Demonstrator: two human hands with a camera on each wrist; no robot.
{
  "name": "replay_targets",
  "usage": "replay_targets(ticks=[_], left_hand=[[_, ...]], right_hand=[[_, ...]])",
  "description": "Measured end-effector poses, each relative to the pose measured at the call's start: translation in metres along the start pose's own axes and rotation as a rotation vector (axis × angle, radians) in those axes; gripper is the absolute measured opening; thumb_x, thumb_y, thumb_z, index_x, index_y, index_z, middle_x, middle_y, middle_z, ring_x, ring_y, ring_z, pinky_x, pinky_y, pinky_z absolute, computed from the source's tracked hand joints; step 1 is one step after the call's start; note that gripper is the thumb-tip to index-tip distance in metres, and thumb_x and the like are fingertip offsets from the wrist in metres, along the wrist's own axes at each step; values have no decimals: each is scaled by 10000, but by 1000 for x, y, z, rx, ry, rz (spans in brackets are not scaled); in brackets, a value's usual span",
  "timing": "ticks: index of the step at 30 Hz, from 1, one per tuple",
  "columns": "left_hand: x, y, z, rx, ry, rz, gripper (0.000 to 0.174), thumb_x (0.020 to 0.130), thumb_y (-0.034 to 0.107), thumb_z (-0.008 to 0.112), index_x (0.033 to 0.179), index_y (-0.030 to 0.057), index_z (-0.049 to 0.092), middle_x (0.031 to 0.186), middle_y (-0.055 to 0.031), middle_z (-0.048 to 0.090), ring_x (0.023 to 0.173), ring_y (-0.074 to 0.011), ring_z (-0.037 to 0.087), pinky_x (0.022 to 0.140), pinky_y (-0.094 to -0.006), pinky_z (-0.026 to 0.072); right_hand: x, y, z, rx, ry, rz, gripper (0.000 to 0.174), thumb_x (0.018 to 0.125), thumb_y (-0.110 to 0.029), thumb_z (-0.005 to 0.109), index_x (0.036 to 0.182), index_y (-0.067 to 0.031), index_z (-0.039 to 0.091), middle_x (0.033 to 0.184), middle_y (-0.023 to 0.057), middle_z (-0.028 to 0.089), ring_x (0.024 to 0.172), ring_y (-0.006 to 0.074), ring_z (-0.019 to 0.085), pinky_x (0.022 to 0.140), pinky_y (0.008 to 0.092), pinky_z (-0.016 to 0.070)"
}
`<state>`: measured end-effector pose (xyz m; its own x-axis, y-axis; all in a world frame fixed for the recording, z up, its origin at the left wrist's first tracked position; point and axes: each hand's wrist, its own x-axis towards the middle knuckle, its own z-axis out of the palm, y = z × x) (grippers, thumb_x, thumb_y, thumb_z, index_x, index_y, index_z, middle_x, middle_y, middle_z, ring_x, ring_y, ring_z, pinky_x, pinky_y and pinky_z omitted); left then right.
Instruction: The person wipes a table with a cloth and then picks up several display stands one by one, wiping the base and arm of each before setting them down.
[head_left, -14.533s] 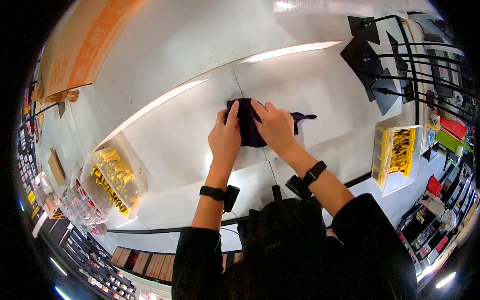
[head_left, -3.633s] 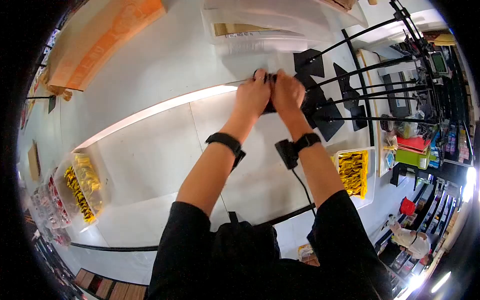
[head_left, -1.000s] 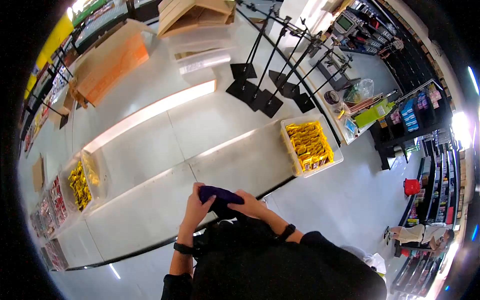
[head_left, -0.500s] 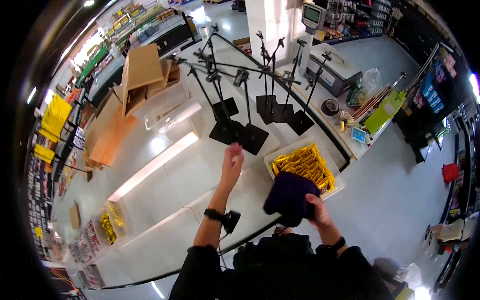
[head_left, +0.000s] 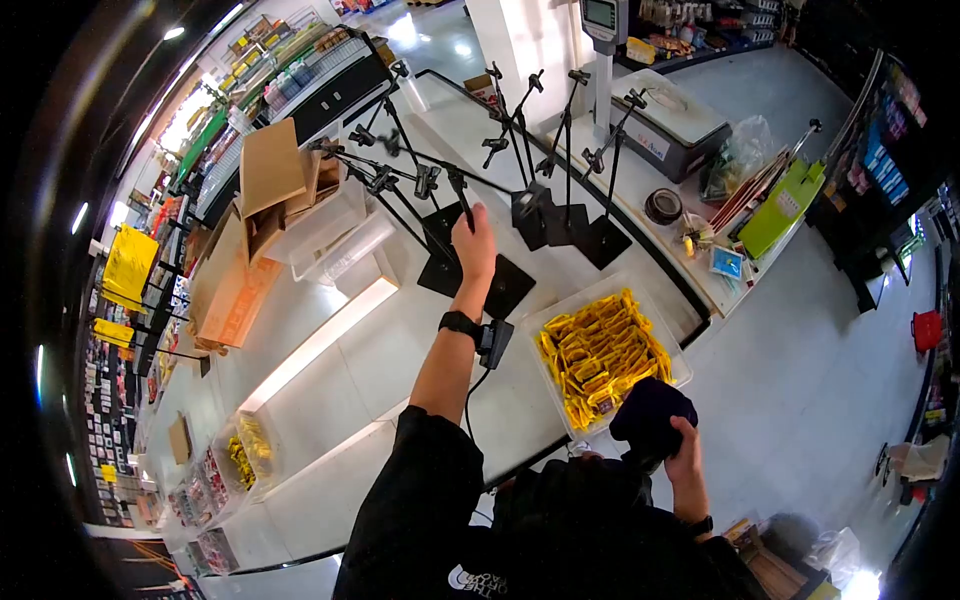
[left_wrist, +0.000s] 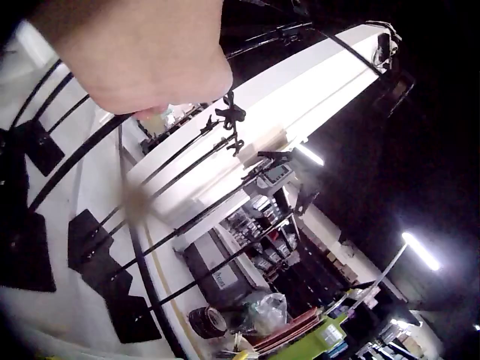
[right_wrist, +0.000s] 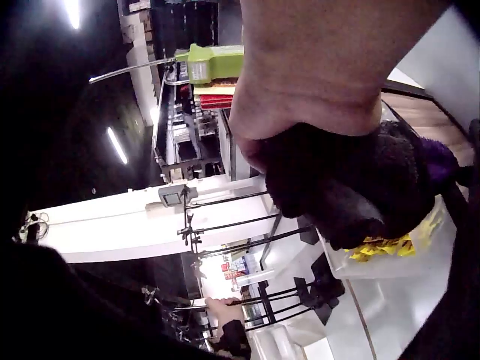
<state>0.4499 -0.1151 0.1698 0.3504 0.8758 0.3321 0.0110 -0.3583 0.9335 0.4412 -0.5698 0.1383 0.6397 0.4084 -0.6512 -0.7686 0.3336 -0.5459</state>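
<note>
My left hand point(head_left: 472, 235) reaches far out over the white table point(head_left: 400, 330) and closes round the thin rod of a black stand point(head_left: 498, 284). In the left wrist view the rod point(left_wrist: 82, 157) runs up into the left hand point(left_wrist: 142, 52). My right hand point(head_left: 685, 450) stays close to my body and grips a bundled dark purple cloth point(head_left: 650, 412). It holds the cloth just past the near corner of a clear bin point(head_left: 683, 372) full of yellow packets point(head_left: 600, 350). The right wrist view shows the fingers point(right_wrist: 315, 75) wrapped over the cloth point(right_wrist: 352, 187).
Several more black clip stands point(head_left: 570, 215) crowd the table's far end. Cardboard boxes point(head_left: 270, 170) and a clear tub point(head_left: 340, 245) sit at the back left. A weighing scale point(head_left: 665, 125) and a green item point(head_left: 790, 205) lie on the counter beyond. Another packet bin point(head_left: 245, 450) is at the near left.
My left hand let go of the cloth and stretched forward to the stand rod. My right hand carried the cloth down and to the right, past the yellow-packet bin.
</note>
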Motion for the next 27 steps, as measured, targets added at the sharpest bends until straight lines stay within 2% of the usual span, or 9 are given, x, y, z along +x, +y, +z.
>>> replay_targets(ticks=[2,4,5,8,9,10,13,17,27], left_hand=[[-6,3,3,-103,20,-25,345,893,244,505,659,-5,459,561,-73,442,535,-188,436,510,-343,338],[-16,31,9,43,226,200,350,889,244,506,652,-8,458,538,-80,425,491,-197,405,487,-363,321],[-12,19,5,124,202,272,340,889,237,502,661,-9,449,544,-94,415,486,-225,384,477,-386,309],[-22,19,-17,11,15,156,357,873,253,504,662,-21,414,533,-91,380,471,-253,316,477,-372,287],[-28,21,-17,37,117,115,403,868,262,505,626,-24,357,510,-45,329,467,-190,292,468,-358,249],[-38,47,-28,-90,14,28,404,865,251,505,599,10,319,506,10,275,469,-117,277,459,-334,219],[-48,59,-45,-322,-53,-52,388,869,175,503,520,85,359,514,22,355,470,-85,309,455,-271,249],[-46,50,-62,-360,-13,-52,377,865,154,511,545,133,314,530,50,284,471,-69,233,452,-262,200],[-90,63,-172,-225,39,14,350,892,156,461,560,73,386,500,15,322,464,-94,310,448,-257,242]], right_hand=[[6,8,-2,-54,-6,-10,430,710,-52,562,1128,32,506,1023,145,603,899,293,613,797,402,517],[7,8,3,-61,-6,-7,432,711,-54,571,1129,28,501,1015,148,601,904,294,609,789,409,518],[7,6,9,-81,-28,-27,432,712,-55,577,1129,26,497,1003,142,598,898,288,607,783,407,519],[17,3,17,-131,-74,-58,440,716,-60,588,1135,22,485,983,127,591,887,275,603,772,399,520],[21,4,17,-152,-105,-70,447,718,-63,594,1141,20,477,974,118,587,881,269,601,769,392,519],[19,2,24,-160,-94,-58,447,718,-63,594,1141,20,477,974,118,587,881,269,601,769,392,519],[13,-3,39,-205,-72,-57,463,718,-67,599,1154,18,466,973,112,584,890,263,596,776,373,514],[19,0,37,-214,-155,-55,515,708,-76,606,1190,9,445,1017,120,582,915,260,595,790,362,508],[11,25,49,-318,-230,158,588,688,-71,606,1243,-29,420,1097,124,564,958,274,585,830,384,501]])
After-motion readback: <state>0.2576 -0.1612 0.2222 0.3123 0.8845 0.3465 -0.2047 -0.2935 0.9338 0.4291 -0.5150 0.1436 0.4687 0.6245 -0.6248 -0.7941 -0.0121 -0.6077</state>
